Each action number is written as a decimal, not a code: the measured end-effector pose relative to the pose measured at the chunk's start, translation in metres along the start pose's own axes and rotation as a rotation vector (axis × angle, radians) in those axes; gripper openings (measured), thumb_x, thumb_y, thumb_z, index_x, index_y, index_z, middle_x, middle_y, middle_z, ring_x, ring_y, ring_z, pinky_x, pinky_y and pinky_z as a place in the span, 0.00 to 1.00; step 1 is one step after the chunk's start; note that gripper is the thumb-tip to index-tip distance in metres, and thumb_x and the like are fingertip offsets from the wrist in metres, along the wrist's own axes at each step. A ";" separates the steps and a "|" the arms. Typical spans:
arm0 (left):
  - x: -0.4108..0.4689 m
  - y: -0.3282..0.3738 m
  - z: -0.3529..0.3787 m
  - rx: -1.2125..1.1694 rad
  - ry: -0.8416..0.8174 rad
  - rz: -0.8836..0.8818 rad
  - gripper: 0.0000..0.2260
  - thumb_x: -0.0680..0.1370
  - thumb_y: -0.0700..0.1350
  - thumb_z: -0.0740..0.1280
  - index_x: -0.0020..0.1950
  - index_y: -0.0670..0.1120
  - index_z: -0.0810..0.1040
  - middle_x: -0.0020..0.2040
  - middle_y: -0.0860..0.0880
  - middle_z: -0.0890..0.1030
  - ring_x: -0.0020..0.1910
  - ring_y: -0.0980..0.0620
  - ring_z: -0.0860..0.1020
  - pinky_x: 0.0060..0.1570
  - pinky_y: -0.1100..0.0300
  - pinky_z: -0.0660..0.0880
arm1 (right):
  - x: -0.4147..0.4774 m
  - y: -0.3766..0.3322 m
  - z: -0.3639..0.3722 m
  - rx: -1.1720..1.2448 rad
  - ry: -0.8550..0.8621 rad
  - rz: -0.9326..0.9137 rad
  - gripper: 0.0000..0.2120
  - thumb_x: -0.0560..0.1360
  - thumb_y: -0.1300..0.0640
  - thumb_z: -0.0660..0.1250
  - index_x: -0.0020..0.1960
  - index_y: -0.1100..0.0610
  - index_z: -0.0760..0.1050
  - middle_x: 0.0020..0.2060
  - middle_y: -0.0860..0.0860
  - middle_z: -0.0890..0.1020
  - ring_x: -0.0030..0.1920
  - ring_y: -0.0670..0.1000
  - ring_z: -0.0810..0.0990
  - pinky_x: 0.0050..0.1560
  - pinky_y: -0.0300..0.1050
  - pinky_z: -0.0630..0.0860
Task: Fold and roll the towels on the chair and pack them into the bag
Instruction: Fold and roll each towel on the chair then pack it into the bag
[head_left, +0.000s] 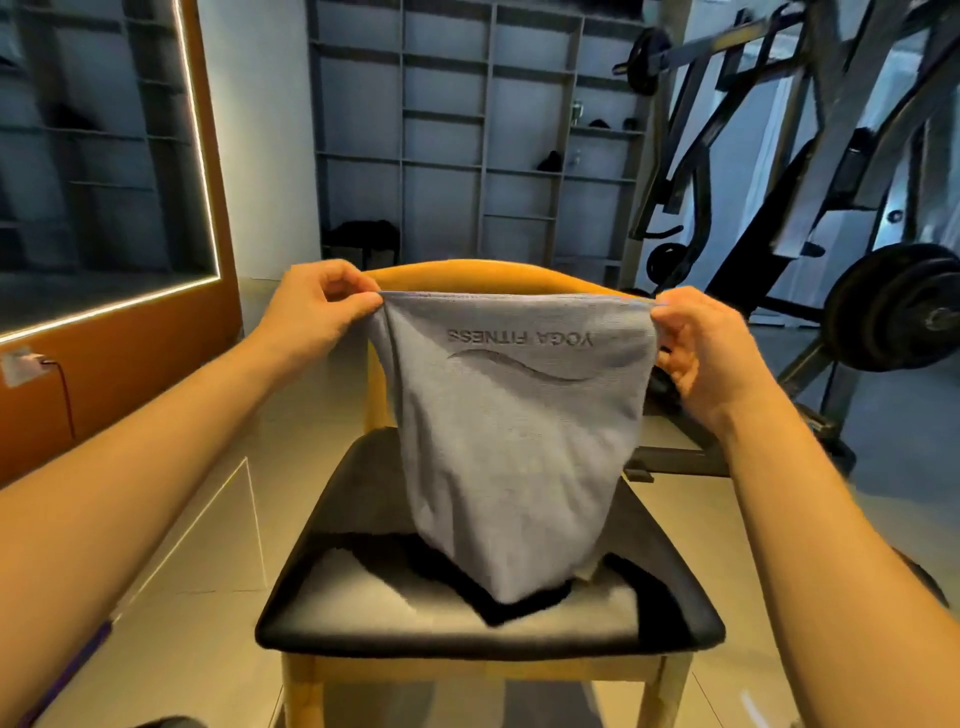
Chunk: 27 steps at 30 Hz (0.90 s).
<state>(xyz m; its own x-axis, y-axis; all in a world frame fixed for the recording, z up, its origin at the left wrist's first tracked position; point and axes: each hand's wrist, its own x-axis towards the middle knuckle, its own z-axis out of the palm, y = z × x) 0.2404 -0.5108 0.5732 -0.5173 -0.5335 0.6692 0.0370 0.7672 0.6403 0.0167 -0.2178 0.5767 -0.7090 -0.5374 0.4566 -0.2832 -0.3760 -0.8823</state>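
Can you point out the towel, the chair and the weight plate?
towel (514, 441), head view, middle of the hanging grey cloth.
chair (467, 631), head view, front edge of the black seat.
weight plate (883, 306), head view, face of the black disc.

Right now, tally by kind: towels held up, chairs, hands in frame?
grey fabric towel: 1
wooden chair with black padded seat: 1
hands: 2 (left hand, right hand, each pinching a top corner of the towel)
Total: 4
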 end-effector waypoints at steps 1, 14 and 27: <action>0.004 0.002 -0.003 -0.001 0.000 0.004 0.06 0.81 0.41 0.69 0.55 0.41 0.82 0.46 0.53 0.82 0.41 0.67 0.80 0.38 0.78 0.73 | 0.003 -0.005 0.004 -0.019 -0.028 -0.008 0.11 0.76 0.66 0.62 0.39 0.54 0.74 0.34 0.47 0.77 0.36 0.45 0.76 0.35 0.38 0.73; 0.031 0.002 -0.025 -0.100 -0.124 -0.073 0.09 0.79 0.41 0.72 0.57 0.41 0.84 0.46 0.42 0.85 0.38 0.52 0.79 0.34 0.67 0.78 | 0.033 -0.005 -0.001 -0.054 0.169 0.183 0.06 0.77 0.65 0.68 0.53 0.61 0.80 0.41 0.53 0.83 0.33 0.47 0.76 0.32 0.37 0.73; 0.058 0.007 -0.012 0.034 0.134 0.140 0.07 0.82 0.37 0.65 0.55 0.42 0.82 0.47 0.47 0.84 0.45 0.55 0.82 0.46 0.68 0.80 | 0.048 0.000 0.022 -0.037 0.237 -0.042 0.08 0.79 0.69 0.64 0.48 0.61 0.80 0.49 0.62 0.85 0.47 0.58 0.88 0.51 0.50 0.84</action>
<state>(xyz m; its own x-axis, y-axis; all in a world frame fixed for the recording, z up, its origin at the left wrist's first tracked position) 0.2215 -0.5406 0.6210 -0.3905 -0.4617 0.7964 0.0707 0.8475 0.5260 -0.0033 -0.2602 0.6007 -0.8265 -0.3283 0.4573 -0.3360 -0.3642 -0.8686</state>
